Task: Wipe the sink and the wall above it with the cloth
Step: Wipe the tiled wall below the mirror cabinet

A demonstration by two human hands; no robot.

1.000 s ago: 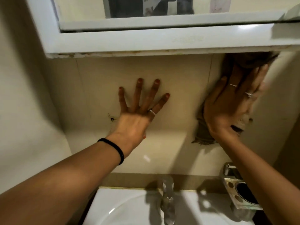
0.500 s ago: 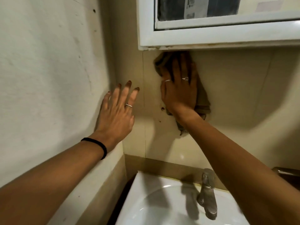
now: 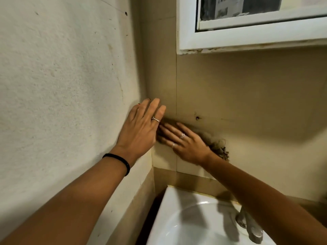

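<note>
Fingers [image 3: 169, 129] of R hand [image 3: 185, 145] flat on cloth [image 3: 218, 147], L hand [image 3: 139, 131] on wall [image 3: 247, 103]

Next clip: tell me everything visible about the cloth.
The cloth is brownish, dull and soft-looking, with a frayed, ragged end showing past the wrist. It lies bunched flat against the tiled wall above the sink, near the corner. The right hand presses on it with straight fingers and hides most of it; only blurred edges show above and to the right.
</note>
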